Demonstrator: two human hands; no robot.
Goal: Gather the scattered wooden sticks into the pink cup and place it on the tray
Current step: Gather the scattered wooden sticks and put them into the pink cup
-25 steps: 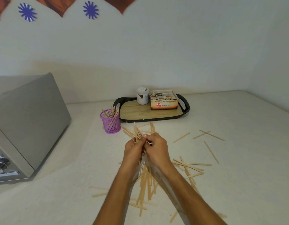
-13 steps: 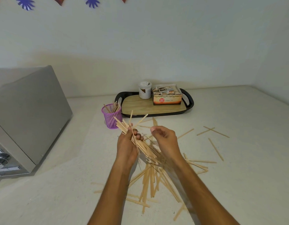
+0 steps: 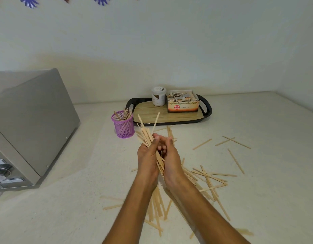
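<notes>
A: Where are the wooden sticks seen?

B: A bundle of sticks is held up between both hands, fanned toward the far side. The left hand is curled round it, and the right hand is pressed against it from the other side with bent fingers, so each grip is closed on the bundle. Many loose sticks are scattered on the bench, under the forearms and to the right.

A: And the pink cup?

B: The pink cup (a mesh one) is stood upright on the bench, just left of the tray and not on it. Some sticks are already seen inside it. On the tray a white jar and a box of tea are placed side by side. A grey appliance is stood at the far left.
</notes>
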